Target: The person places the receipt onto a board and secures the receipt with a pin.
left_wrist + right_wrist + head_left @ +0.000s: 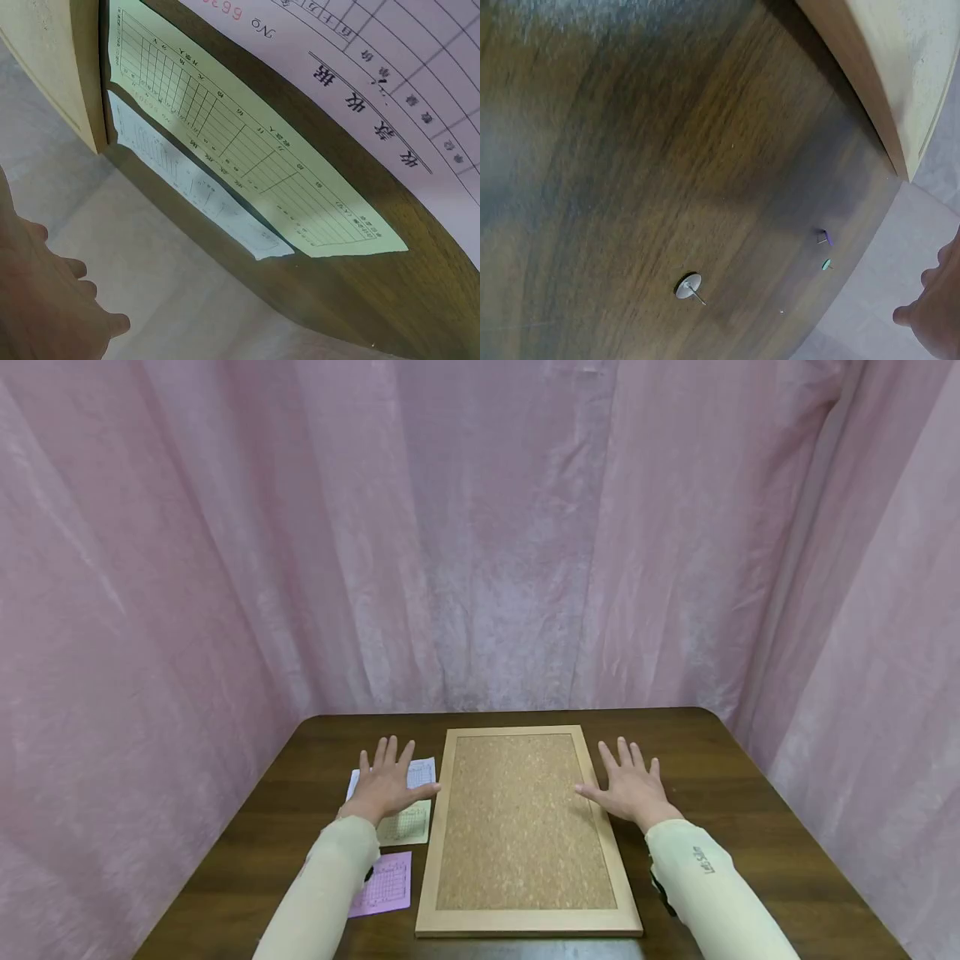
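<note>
A wood-framed cork board lies on the table between both hands. My left hand, fingers spread, is held over the paper slips left of the board and grips nothing. Those printed slips are a pale blue one, a pale green one and a pink-purple one. Spread over the board's right edge is my right hand, also holding nothing. In the right wrist view, a thumbtack lies point up, with a green tack and a purple tack farther off.
The dark wooden table has rounded far corners. Pink curtains hang behind it and on both sides. The board's raised frame stands above the tabletop.
</note>
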`<state>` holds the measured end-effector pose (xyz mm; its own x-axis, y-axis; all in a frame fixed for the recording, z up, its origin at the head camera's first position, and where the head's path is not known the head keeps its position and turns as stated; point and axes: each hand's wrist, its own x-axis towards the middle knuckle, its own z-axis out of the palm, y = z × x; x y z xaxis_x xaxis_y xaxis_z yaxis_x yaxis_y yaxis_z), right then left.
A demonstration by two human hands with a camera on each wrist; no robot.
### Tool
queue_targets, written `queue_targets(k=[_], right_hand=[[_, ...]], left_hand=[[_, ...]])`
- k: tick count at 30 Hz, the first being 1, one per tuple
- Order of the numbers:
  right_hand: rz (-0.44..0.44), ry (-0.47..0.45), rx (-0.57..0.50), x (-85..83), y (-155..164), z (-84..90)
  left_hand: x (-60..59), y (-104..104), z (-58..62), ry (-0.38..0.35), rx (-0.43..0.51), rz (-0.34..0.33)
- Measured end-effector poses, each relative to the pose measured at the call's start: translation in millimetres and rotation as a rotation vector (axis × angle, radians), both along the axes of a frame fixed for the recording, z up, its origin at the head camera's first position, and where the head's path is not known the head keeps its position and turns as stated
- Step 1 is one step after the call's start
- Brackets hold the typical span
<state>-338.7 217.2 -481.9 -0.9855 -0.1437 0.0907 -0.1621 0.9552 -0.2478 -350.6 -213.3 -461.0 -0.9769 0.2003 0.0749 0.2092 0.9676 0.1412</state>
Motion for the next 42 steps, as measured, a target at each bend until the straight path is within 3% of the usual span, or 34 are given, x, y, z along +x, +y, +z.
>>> queue_targets(k=[10, 20, 30, 36, 42], right_hand=[[0.029, -0.031, -0.052, 6.3, 0, 4.5], [0.037, -0.076, -0.182, 13.1, -4, -0.4], [0.052, -0.093, -0.325, 19.6, -12, -15.5], [0.046, -0.132, -0.414, 27.2, -15, -19.0], [0.021, -0.141, -0.454, 24.7, -16, -21.6]], left_hand=[[0.5, -6, 8.9, 0.003, 0.011, -0.007], [0.5, -15, 19.2, 0.012, 0.041, -0.015], [7.3, -29, 20.0, -0.018, 0.060, 0.013], [3.7, -33, 18.4, -0.033, 0.064, 0.001], [0.5, -33, 18.8, -0.048, 0.074, -0.005]])
